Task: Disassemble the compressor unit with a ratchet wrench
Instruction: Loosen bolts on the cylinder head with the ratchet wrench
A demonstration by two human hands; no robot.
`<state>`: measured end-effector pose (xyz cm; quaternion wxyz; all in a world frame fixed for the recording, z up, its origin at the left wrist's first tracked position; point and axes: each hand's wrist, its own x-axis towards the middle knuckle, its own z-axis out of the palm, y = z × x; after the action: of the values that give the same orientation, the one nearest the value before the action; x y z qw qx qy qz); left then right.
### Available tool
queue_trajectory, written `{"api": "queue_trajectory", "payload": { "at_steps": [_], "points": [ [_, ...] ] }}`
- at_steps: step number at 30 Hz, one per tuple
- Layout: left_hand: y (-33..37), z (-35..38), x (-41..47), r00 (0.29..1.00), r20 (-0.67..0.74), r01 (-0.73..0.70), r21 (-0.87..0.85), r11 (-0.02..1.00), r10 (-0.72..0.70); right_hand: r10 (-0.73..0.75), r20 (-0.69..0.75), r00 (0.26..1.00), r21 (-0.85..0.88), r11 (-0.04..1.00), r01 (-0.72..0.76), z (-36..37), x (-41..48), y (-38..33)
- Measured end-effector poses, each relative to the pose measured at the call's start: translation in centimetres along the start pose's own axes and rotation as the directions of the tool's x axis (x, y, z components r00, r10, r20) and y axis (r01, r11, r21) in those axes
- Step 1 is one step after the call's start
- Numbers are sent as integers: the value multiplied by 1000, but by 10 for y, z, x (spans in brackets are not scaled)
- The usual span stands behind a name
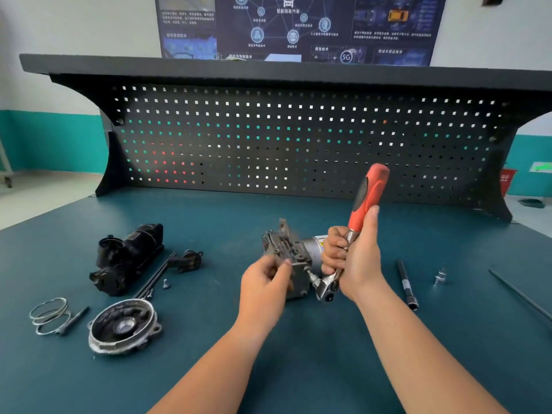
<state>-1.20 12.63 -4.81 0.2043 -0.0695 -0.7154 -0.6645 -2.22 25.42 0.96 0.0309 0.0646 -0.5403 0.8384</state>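
Compressor unit (294,261) sits mid-surface (298,363). Ratchet wrench (369,195) has its head on a bolt at the unit's right end and its red handle tilted up. Right hand (355,258) fingers are clenched round the wrench shaft. Left hand (265,282) fingers curl on the unit's near-left side, blurred. Left of the unit — black housing (128,255), round end cover (122,325), wire rings (49,315). Right of it — extension bar (406,285), socket (440,276).

The compressor unit (294,258) sat at the centre of the bench (313,369), before the pegboard (298,138), with the ratchet wrench (368,192) at its right end. A housing (128,255) lay to the left, with an end cover (124,325) before it. An extension bar (406,285) and a socket (440,276) lay to the right.
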Motion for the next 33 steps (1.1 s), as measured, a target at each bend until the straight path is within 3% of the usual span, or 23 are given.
{"api": "queue_trajectory", "payload": {
  "at_steps": [2,4,8,10,13,14,16,17,18,19,21,23,26,29,33],
  "points": [
    [-1,8,-4,939,176,299,8,954,-295,-15,-6,1000,14,1000,16,-1,-2,2],
    [-3,16,-8,851,287,467,-33,884,-439,-46,-13,999,30,998,47,-2,-5,5],
    [-6,29,-9,765,358,624,-205,754,-535,-117,-29,993,3,993,117,3,-9,7],
    [-2,34,-11,721,385,687,-290,666,-576,-155,-23,988,-68,986,153,8,-11,7],
    [-6,36,-11,710,401,703,-347,621,-579,-186,60,981,-249,949,195,19,-14,13],
    [-6,35,-11,719,417,693,-372,617,-556,-222,131,966,-371,893,255,21,-15,16],
    [-7,33,-12,753,436,656,-444,610,-493,-291,306,907,-626,656,422,27,-20,27],
    [-9,32,-12,768,439,639,-473,607,-467,-305,352,885,-676,571,466,29,-22,32],
    [-8,31,-12,769,434,638,-483,600,-469,-323,370,871,-670,557,491,28,-21,35],
    [-9,30,-12,761,422,648,-470,599,-492,-328,318,890,-595,662,456,28,-21,33],
    [-10,31,-10,728,393,685,-430,588,-561,-209,50,977,-176,961,215,19,-15,23],
    [-7,32,-9,709,386,705,-425,568,-590,-48,-174,984,286,953,97,2,-8,17],
    [-4,33,-9,698,395,716,-408,567,-597,145,-324,935,601,795,85,-18,-6,14],
    [-7,32,-8,691,412,723,-386,573,-594,66,-303,951,491,866,96,-14,-6,18],
    [-12,31,-6,721,393,693,-413,590,-572,-212,-43,976,37,976,214,11,-12,24]
  ]
}}
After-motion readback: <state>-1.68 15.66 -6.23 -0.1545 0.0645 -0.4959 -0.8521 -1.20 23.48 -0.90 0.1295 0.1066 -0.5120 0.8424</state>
